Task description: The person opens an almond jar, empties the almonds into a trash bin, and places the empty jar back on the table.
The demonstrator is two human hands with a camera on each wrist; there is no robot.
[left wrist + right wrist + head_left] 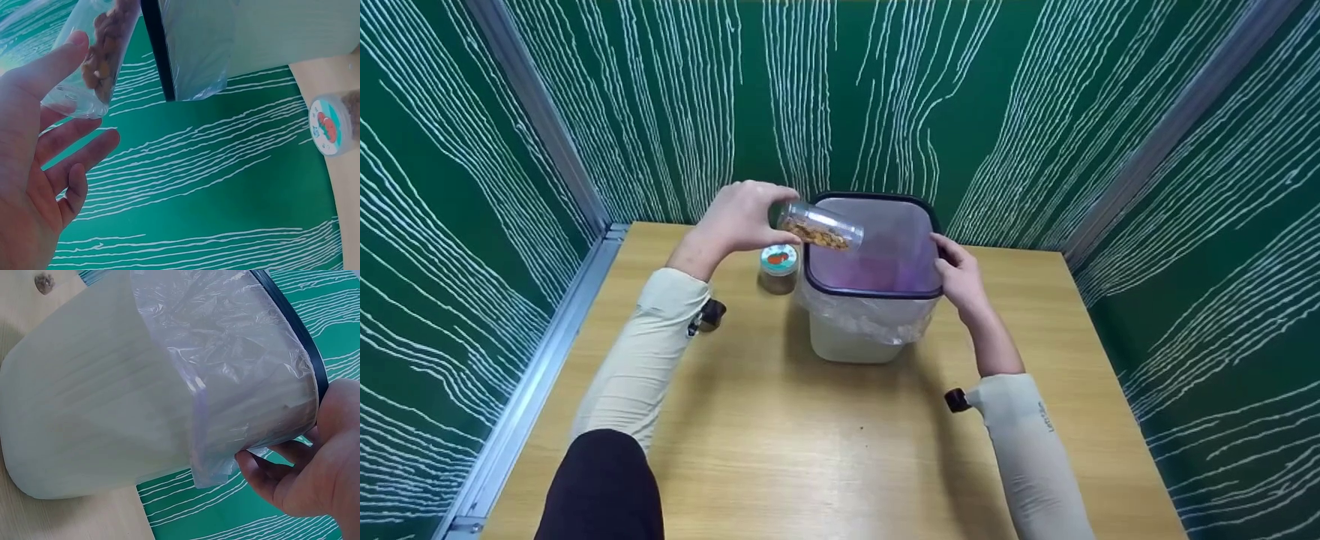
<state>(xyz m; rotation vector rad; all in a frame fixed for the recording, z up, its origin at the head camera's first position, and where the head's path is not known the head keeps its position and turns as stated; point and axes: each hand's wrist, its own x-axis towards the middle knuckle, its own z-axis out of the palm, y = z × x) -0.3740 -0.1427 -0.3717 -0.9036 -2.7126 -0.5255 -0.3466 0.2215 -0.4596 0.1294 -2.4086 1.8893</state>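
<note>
Holding 1 jar (L hand), 1 bin (R hand)

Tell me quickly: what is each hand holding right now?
Left hand: holding a clear jar of brown pieces.
Right hand: holding the bin at its dark rim.

The left hand covers one end of the clear jar in the head view; the other end passes beyond the top edge of the left wrist view. The brown pieces inside are too small to identify. The front rim of the lined bin hides part of its interior, and the bin itself is cropped at the top of both wrist views. The right hand is cut by its own wrist view's right edge, some fingertips hidden. Print on the lidded jar and lettering on the right sleeve are too small to read.
</note>
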